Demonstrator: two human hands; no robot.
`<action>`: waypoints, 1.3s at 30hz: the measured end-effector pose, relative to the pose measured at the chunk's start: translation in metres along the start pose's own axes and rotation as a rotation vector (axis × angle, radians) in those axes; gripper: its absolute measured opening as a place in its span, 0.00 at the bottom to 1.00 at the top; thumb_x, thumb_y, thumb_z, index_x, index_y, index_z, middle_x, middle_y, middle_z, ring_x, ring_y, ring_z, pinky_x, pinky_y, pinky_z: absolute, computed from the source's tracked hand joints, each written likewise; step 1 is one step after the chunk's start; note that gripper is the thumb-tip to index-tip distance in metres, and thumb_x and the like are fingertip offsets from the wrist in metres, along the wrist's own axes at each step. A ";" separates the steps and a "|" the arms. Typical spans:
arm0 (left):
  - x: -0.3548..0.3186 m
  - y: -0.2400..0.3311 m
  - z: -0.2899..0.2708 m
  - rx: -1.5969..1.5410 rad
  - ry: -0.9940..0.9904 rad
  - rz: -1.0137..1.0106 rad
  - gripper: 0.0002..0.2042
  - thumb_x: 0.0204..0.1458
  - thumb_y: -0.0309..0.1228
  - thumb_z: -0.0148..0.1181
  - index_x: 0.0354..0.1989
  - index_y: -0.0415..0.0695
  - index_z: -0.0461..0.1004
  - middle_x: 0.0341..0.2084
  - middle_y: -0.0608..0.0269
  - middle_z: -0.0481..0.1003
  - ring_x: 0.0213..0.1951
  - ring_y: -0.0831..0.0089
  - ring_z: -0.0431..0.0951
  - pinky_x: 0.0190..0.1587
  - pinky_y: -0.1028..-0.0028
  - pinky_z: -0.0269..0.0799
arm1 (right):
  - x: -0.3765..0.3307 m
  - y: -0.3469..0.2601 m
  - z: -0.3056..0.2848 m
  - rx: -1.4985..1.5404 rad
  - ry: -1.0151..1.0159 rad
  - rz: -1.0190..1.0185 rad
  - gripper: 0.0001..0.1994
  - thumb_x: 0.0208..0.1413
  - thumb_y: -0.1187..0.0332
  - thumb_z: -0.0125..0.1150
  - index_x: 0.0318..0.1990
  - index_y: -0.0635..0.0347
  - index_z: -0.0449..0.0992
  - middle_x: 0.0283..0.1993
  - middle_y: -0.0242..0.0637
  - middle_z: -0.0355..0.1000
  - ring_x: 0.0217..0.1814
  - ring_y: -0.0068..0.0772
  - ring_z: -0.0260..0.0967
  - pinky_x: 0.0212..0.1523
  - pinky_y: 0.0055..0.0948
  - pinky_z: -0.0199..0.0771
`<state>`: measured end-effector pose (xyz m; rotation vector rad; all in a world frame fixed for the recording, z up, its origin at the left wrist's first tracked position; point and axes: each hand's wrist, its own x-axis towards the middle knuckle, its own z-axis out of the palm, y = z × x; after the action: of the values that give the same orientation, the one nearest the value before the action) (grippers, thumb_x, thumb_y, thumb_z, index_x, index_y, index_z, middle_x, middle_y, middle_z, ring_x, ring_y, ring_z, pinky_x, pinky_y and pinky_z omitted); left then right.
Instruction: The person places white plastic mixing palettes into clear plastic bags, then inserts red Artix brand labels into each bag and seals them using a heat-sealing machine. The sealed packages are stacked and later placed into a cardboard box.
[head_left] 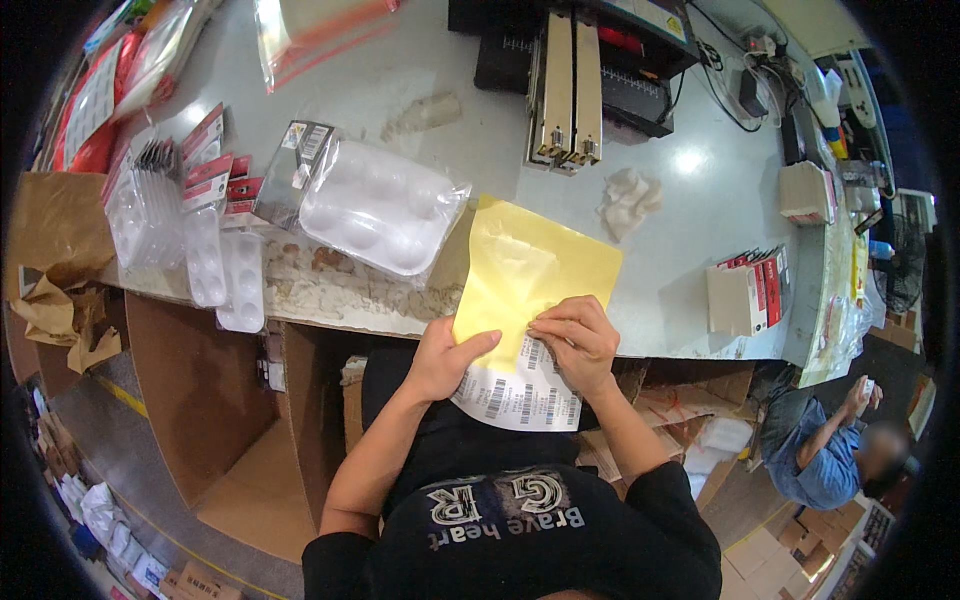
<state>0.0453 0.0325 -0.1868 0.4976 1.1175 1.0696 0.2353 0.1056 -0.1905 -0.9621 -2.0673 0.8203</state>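
A sheet of barcode labels (pixel 505 395) is held up at the table's front edge. Its upper part is bare yellow backing paper (pixel 540 250), and white printed labels cover the lower end. My left hand (pixel 445 360) grips the sheet's left side, thumb on the front and fingers behind. On the other side, my right hand (pixel 582 340) has thumb and fingertips pinched together where the yellow meets the white labels. Whether a label is lifted between those fingertips is too small to make out. Left of the sheet lies a bagged white plastic paint palette (pixel 380 205).
More packaged palettes (pixel 207 255) are at the table's left, some overhanging its edge. A black machine with metal bars (pixel 565 90) stands at the back. Crumpled tissue (pixel 632 200) and small red-and-white boxes (pixel 745 290) lie right. Cardboard boxes (pixel 215 400) stand below. A person (pixel 825 450) is at far right.
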 end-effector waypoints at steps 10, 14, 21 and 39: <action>0.028 0.000 -0.011 0.468 0.215 -0.016 0.17 0.53 0.38 0.57 0.44 0.36 0.73 0.32 0.56 0.79 0.33 0.64 0.79 0.40 0.69 0.72 | 0.037 -0.005 -0.044 0.126 0.057 -0.076 0.06 0.38 0.76 0.68 0.27 0.60 0.78 0.33 0.36 0.72 0.39 0.36 0.68 0.42 0.32 0.68; 0.034 0.009 -0.007 0.767 0.343 0.075 0.24 0.53 0.46 0.56 0.50 0.39 0.68 0.36 0.49 0.76 0.40 0.54 0.77 0.43 0.62 0.71 | 0.088 -0.024 -0.058 0.581 0.393 -0.007 0.04 0.49 0.76 0.63 0.28 0.61 0.72 0.37 0.39 0.68 0.46 0.35 0.65 0.49 0.34 0.65; -0.014 0.021 -0.005 1.128 0.469 0.391 0.17 0.50 0.37 0.61 0.40 0.37 0.69 0.32 0.47 0.72 0.34 0.52 0.73 0.37 0.63 0.69 | 0.197 -0.076 0.015 0.318 -0.325 0.056 0.05 0.48 0.72 0.63 0.31 0.63 0.76 0.27 0.35 0.72 0.29 0.26 0.67 0.34 0.24 0.65; -0.025 0.087 -0.052 1.389 0.672 0.784 0.23 0.59 0.39 0.45 0.59 0.41 0.65 0.60 0.59 0.64 0.62 0.58 0.61 0.56 0.67 0.57 | 0.192 -0.072 0.082 0.212 -0.353 0.141 0.06 0.49 0.72 0.63 0.32 0.65 0.74 0.25 0.31 0.72 0.28 0.20 0.66 0.33 0.22 0.67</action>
<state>-0.0409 0.0402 -0.1275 1.8730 2.3354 0.9680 0.0517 0.2045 -0.1180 -0.9025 -2.1627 1.3357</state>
